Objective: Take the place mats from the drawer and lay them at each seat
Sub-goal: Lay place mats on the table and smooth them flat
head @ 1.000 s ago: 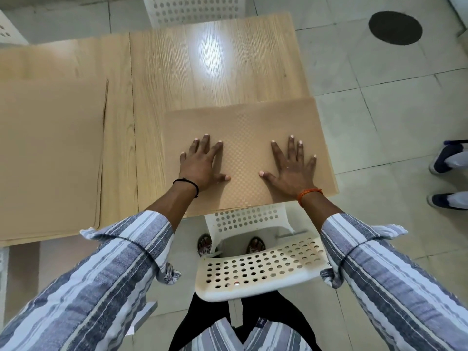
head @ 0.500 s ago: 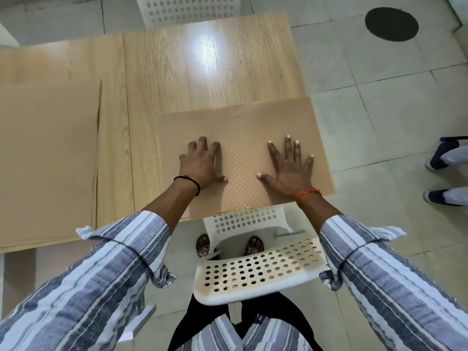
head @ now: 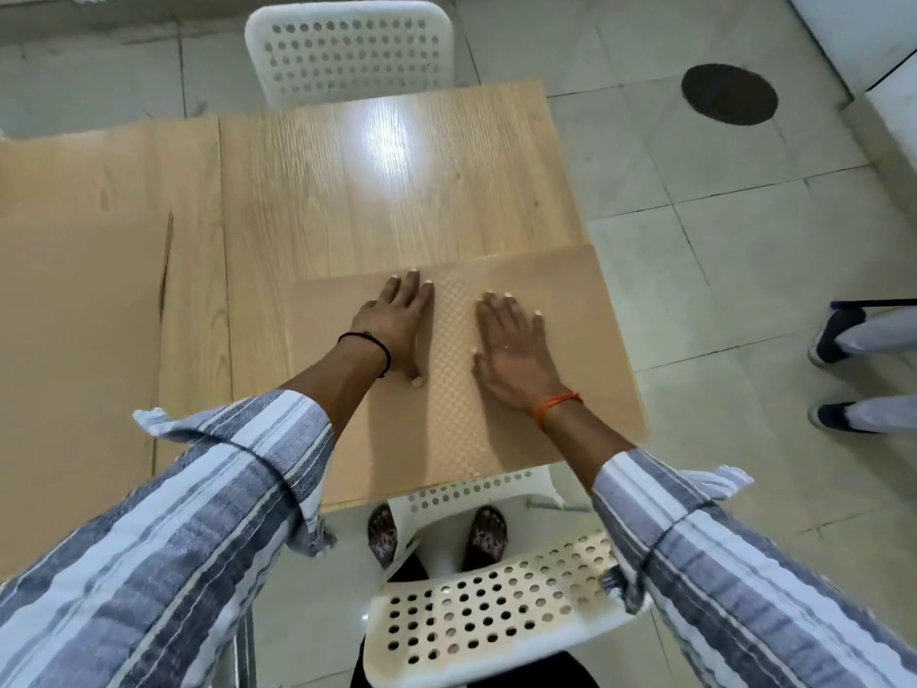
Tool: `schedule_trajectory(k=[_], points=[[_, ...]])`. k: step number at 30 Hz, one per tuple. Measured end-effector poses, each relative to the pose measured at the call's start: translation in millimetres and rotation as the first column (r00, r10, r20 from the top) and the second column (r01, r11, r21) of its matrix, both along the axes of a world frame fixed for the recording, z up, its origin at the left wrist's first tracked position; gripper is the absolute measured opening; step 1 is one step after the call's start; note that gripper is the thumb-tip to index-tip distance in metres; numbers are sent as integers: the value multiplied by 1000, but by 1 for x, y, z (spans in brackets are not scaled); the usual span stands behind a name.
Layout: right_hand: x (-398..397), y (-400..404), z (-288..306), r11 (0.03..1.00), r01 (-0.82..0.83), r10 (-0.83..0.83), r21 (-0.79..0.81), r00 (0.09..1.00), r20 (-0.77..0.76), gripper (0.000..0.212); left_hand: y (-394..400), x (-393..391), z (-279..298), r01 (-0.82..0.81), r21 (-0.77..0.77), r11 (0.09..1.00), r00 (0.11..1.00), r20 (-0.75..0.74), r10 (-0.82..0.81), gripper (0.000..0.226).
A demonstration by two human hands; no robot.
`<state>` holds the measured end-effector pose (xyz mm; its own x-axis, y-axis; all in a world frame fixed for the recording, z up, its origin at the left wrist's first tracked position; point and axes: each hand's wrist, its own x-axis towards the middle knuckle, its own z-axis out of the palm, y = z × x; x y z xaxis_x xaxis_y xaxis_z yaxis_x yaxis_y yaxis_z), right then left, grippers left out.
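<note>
A tan textured place mat (head: pixel 570 350) lies flat on the near right part of the wooden table (head: pixel 387 191), in front of a white perforated chair (head: pixel 496 623). Its right edge hangs slightly past the table. My left hand (head: pixel 397 325) and my right hand (head: pixel 511 350) rest flat on the mat with straight fingers, close together near its middle. A stack of further tan place mats (head: pixel 74 369) lies on the table's left part, reaching the left edge of the view.
A second white perforated chair (head: pixel 350 52) stands at the table's far side. My sandalled feet (head: pixel 436 533) show under the near chair. Another person's dark shoes (head: pixel 838 374) stand on the tiled floor at right. A dark round floor cover (head: pixel 728 94) sits far right.
Both hands have slid inward and forward on the mat, now closer together. The view has tilted so the far chair shows.
</note>
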<state>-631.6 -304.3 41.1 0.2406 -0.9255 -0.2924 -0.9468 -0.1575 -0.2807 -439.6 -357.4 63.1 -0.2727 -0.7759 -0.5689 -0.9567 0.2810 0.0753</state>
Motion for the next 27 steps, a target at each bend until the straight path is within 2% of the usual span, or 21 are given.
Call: schedule_trajectory(k=[4,8,10,13,16,23,25,27], points=[[34,-28,-17,999,-26,29,-31,992,122,66,-3,-5,-3,-28,14,1000,998,48,27,149],[12,-43,-36,987,-90,100,-134,992,73,71,-7,-8,-7,-58,43,997,997,45,56,152],[-11,-52,-42,988,-35,41,-150,998,38,77,-7,-9,-6,-73,55,996,997,42,71,152],[-50,-67,-48,972,144,-151,-187,988,-26,81,-5,-10,-3,-86,61,994,996,39,83,151],[-77,-75,-49,940,267,-277,-214,961,-16,81,-4,-10,-1,-92,54,994,995,46,90,151],[-81,-76,-53,918,301,-313,-259,950,-4,79,-5,-30,7,-91,55,994,985,153,82,148],[-82,-76,-54,912,300,-312,-280,950,4,78,-5,-41,9,-116,56,992,985,133,108,141],[-83,-77,-56,909,298,-309,-293,951,7,78,-2,-54,8,-70,42,997,996,50,68,137]])
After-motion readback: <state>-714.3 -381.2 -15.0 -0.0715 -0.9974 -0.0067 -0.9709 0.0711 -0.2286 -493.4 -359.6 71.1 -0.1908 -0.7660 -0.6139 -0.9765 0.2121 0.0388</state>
